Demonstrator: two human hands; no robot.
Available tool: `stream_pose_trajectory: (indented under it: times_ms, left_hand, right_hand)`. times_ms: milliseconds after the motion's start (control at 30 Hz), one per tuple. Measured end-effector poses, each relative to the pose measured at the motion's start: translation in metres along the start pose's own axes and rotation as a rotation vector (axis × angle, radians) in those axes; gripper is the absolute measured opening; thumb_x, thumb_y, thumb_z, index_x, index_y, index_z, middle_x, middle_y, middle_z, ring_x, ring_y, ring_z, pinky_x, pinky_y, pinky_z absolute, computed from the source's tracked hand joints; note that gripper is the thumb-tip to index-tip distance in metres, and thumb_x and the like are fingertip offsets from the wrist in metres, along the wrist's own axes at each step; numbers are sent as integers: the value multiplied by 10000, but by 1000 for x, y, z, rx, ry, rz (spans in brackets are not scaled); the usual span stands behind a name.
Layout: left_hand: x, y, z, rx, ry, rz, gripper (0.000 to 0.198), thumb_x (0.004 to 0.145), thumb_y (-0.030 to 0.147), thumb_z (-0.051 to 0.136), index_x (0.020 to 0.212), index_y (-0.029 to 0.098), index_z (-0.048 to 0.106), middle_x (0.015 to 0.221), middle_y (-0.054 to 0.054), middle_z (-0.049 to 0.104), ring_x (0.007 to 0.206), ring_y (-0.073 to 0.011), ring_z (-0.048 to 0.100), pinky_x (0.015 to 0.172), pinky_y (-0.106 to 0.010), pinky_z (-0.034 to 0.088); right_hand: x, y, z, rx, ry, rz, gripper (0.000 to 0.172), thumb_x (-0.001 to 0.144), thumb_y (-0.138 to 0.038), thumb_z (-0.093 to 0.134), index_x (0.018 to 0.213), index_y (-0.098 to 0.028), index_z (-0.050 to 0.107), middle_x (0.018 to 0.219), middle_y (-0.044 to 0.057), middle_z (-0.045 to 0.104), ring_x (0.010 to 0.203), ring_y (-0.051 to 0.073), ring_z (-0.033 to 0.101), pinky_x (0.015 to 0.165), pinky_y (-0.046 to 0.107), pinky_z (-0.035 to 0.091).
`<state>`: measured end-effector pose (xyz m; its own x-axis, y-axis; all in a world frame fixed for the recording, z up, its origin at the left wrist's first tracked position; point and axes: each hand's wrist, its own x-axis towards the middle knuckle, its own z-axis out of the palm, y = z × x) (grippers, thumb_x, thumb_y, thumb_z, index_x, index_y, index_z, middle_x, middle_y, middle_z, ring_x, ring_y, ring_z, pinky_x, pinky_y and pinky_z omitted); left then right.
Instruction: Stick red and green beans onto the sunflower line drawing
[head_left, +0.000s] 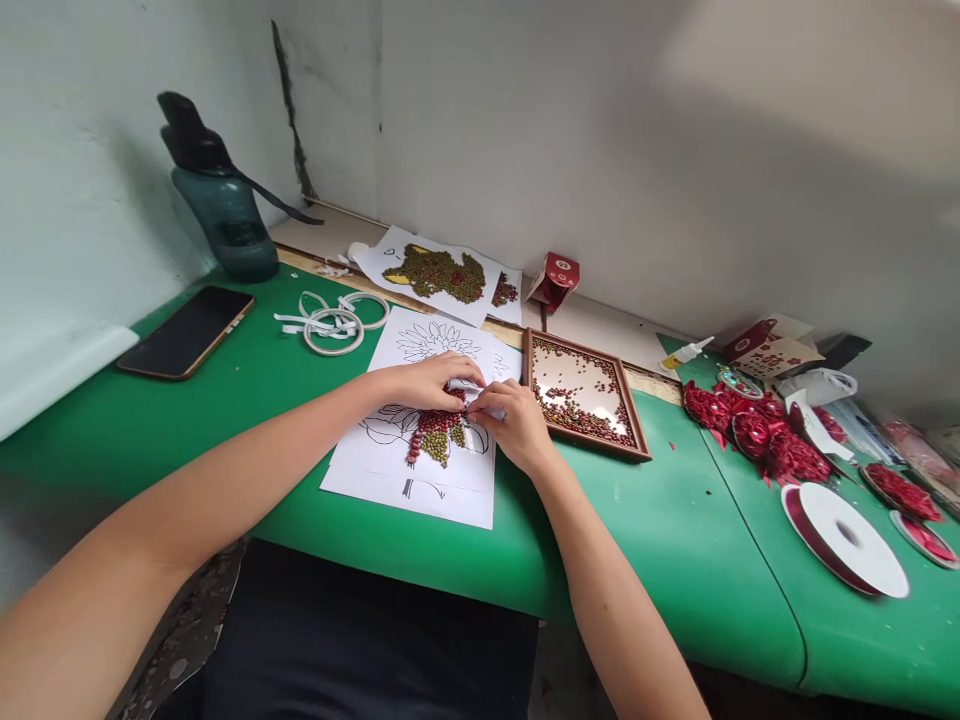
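A white sheet with a line-drawn flower point(420, 440) lies on the green table point(645, 540). Red and green beans point(433, 432) are stuck on its middle. My left hand point(429, 381) rests on the sheet just above the beans, fingers curled together. My right hand point(513, 418) meets it from the right, its fingers pinched at a small white strip on the paper; I cannot make out what they hold. A brown wooden frame point(585, 394) with loose red beans lies right beside my right hand.
A dark phone point(185, 332) and rolls of white tape point(334, 322) lie to the left, a teal water bottle point(217, 200) behind. A finished bean picture point(439, 274) sits at the back. Red ribbon flowers point(757, 432), a ribbon spool point(844, 538) and a glue bottle point(686, 353) crowd the right.
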<state>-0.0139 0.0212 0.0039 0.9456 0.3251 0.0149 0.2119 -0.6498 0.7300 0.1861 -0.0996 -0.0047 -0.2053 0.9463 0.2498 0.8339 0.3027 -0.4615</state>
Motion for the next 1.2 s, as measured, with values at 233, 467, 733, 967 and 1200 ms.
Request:
stream_pose_trajectory:
  times_ms: [233, 467, 733, 967, 1200]
  left_hand:
    - [-1, 2, 0, 12, 4, -15, 494, 864, 305, 588, 1358, 282, 595, 1454, -60, 553, 1422, -289, 419, 1199, -441, 352]
    - [-1, 4, 0, 28, 13, -7, 492, 862, 323, 580, 1352, 284, 605, 1452, -55, 562, 1420, -289, 417, 1199, -436, 353]
    - [-2, 5, 0, 23, 8, -16, 496, 868, 314, 570, 1362, 282, 601, 1463, -59, 553, 1420, -289, 408, 1182, -441, 361]
    - [-1, 4, 1, 32, 5, -7, 505, 863, 329, 572, 1365, 284, 607, 1455, -59, 557, 1413, -295, 412, 1187, -444, 359]
    - [-1, 3, 1, 33, 16, -7, 482, 865, 310, 572, 1345, 283, 611, 1453, -57, 558, 1408, -289, 416, 1180, -443, 365]
  right_hand:
    - [-5, 3, -7, 153, 47, -10, 95, 934, -195, 726, 886, -260, 776, 938, 35, 746, 896, 222, 619, 828, 370, 447]
    - [-7, -1, -11, 128, -9, -57, 147, 906, -150, 702, 910, -270, 786, 917, 29, 754, 889, 228, 614, 832, 392, 451]
    - [-7, -7, -13, 104, -47, -77, 205, 867, -99, 677, 910, -262, 793, 919, 28, 749, 894, 225, 612, 844, 390, 452]
    - [-8, -7, -14, 96, -61, -75, 227, 866, -84, 657, 899, -258, 799, 903, 30, 744, 880, 223, 612, 838, 383, 452]
    - [-9, -6, -14, 97, -68, -83, 264, 852, -58, 637, 895, -263, 798, 888, 28, 738, 867, 217, 624, 849, 380, 462]
